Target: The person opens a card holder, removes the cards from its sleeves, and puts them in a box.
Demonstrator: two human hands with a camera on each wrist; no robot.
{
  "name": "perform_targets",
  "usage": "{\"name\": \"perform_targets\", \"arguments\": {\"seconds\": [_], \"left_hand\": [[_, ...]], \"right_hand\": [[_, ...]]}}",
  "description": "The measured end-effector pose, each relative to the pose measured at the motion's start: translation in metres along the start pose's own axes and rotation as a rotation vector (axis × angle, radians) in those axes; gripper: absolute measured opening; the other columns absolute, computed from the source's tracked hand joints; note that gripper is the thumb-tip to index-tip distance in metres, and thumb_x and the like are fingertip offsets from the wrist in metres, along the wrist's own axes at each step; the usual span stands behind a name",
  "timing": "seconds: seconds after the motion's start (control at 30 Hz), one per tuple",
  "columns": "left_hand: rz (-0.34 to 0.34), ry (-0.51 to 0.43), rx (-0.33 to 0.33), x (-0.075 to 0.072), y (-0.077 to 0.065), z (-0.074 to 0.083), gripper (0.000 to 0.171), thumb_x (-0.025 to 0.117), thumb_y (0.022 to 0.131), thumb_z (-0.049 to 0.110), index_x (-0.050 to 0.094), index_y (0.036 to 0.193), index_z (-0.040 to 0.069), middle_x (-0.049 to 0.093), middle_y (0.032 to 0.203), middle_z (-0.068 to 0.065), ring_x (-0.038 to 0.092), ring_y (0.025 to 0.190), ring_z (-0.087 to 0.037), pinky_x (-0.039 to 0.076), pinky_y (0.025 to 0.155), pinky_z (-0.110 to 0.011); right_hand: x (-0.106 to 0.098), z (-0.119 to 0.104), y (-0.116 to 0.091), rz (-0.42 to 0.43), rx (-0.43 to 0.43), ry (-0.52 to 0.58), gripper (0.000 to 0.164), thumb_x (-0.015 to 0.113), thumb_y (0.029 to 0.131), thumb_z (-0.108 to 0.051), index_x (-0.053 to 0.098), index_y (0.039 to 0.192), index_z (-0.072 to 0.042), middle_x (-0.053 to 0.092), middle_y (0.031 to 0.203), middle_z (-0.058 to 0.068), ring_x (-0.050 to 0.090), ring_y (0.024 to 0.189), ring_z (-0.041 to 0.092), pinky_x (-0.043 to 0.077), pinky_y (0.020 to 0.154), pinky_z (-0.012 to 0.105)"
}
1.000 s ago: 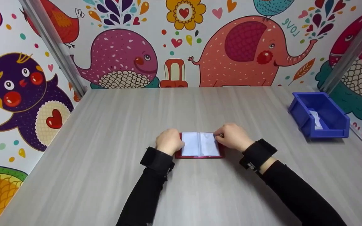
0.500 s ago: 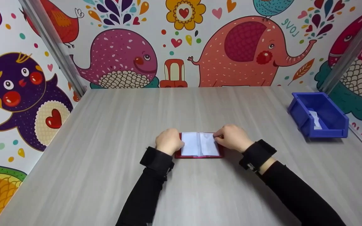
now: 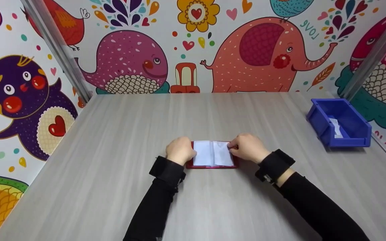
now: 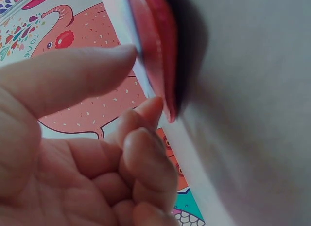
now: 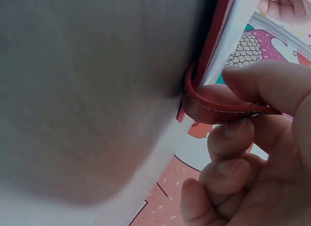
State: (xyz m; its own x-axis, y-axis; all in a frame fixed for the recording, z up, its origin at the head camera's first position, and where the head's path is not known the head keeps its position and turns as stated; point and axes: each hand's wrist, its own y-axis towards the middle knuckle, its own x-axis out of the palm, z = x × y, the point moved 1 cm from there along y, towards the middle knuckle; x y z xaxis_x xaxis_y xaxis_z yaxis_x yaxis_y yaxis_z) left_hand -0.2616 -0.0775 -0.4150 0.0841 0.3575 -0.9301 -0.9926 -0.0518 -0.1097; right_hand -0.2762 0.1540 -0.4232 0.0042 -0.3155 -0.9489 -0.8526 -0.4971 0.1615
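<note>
A red card holder [image 3: 212, 167] lies spread open on the table, its whitish sleeve pages [image 3: 202, 153] facing up. At its left edge, my left hand [image 3: 180, 150] grips the cover, thumb on the page side; in the left wrist view the thumb [image 4: 109, 60] and a fingertip [image 4: 154, 109] meet the edge near the cover's corner. My right hand [image 3: 249, 147] is at the right edge. Seen from the right wrist, it pinches a stitched red strap [image 5: 214, 112] that loops out from the cover, thumb above and curled fingers below. The strap's tip is partly hidden by the hand.
On the right of the grey table [image 3: 112, 160] stands a blue bin [image 3: 352, 142] with white paper pieces [image 3: 337, 128] inside. Walls with cartoon animals [image 3: 260, 57] close off the back and both sides. Black bands [image 3: 275, 165] circle both wrists.
Almost nothing differs: both hands keep their places at the card holder's edges. The right hand has shifted very slightly.
</note>
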Motion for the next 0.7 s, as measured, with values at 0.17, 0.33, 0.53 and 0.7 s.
{"name": "perform_targets", "arguments": {"seconds": [0.17, 0.33, 0.53, 0.7], "left_hand": [[-0.001, -0.002, 0.003, 0.0001, -0.0005, 0.0004, 0.019, 0.075, 0.08, 0.022, 0.066, 0.084, 0.006, 0.063, 0.083, -0.006, 0.061, 0.079, -0.025, 0.051, 0.069, -0.042], [0.003, 0.003, 0.01, -0.0001, -0.0013, 0.0005, 0.019, 0.075, 0.081, 0.023, 0.067, 0.085, 0.006, 0.065, 0.086, -0.007, 0.062, 0.08, -0.025, 0.051, 0.069, -0.043], [0.004, 0.009, 0.018, 0.0006, -0.0005, 0.0002, 0.018, 0.075, 0.082, 0.022, 0.068, 0.087, 0.006, 0.066, 0.09, -0.008, 0.062, 0.081, -0.025, 0.051, 0.069, -0.043], [0.009, 0.012, 0.019, 0.0012, 0.0001, 0.0001, 0.019, 0.075, 0.081, 0.022, 0.068, 0.088, 0.006, 0.067, 0.092, -0.009, 0.063, 0.083, -0.026, 0.051, 0.07, -0.044]], "right_hand": [[0.0008, 0.0003, -0.0011, 0.01, -0.01, -0.011, 0.019, 0.072, 0.082, -0.01, 0.079, 0.099, -0.007, 0.068, 0.084, 0.008, 0.062, 0.077, 0.027, 0.05, 0.07, 0.042], [0.0016, -0.0001, -0.0025, 0.04, -0.039, -0.019, 0.017, 0.073, 0.08, -0.008, 0.08, 0.096, -0.008, 0.063, 0.076, 0.005, 0.057, 0.07, 0.024, 0.048, 0.066, 0.041], [0.0034, -0.0018, -0.0033, 0.056, -0.061, -0.027, 0.015, 0.073, 0.079, -0.006, 0.08, 0.092, -0.008, 0.06, 0.072, 0.002, 0.056, 0.068, 0.022, 0.048, 0.067, 0.04], [0.0044, -0.0038, -0.0042, 0.072, -0.088, -0.026, 0.014, 0.077, 0.076, -0.006, 0.08, 0.09, -0.007, 0.061, 0.071, 0.001, 0.058, 0.068, 0.022, 0.048, 0.068, 0.041]]}}
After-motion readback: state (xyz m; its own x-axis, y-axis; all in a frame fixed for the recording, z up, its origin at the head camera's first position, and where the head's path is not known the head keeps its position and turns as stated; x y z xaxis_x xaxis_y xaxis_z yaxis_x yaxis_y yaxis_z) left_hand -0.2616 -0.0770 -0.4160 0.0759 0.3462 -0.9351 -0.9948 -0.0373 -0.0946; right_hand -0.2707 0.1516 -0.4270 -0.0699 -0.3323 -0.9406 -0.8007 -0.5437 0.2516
